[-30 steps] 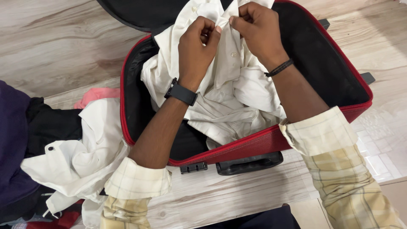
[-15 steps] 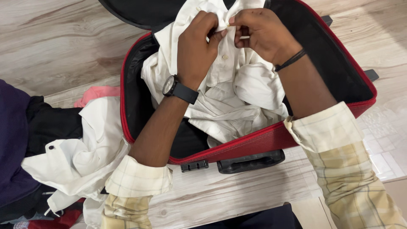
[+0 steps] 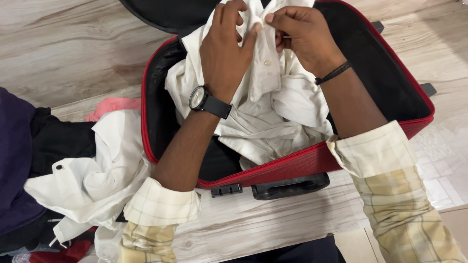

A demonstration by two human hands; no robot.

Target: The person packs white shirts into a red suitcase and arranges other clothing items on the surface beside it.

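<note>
A crumpled white shirt (image 3: 273, 109) lies in an open red suitcase (image 3: 297, 163) with a black lining. My left hand (image 3: 225, 46), with a black watch on its wrist, pinches the shirt's button strip between thumb and fingers near the top. My right hand (image 3: 300, 34), wearing a thin black wristband, grips the same strip just to the right, fingertips almost touching the left thumb. Small buttons show on the strip below both hands. Both forearms reach over the suitcase's near wall.
A pile of clothes lies on the floor at left: another white shirt (image 3: 97, 180), a pink garment (image 3: 111, 106), a black one (image 3: 58, 141) and a dark purple one (image 3: 14, 160). The suitcase's black handle (image 3: 290, 187) faces me. Pale wood-look floor (image 3: 63, 53) surrounds everything.
Both hands stay on the shirt's button strip. My left fingers have spread and shifted up slightly, and the strip now hangs flatter below the hands.
</note>
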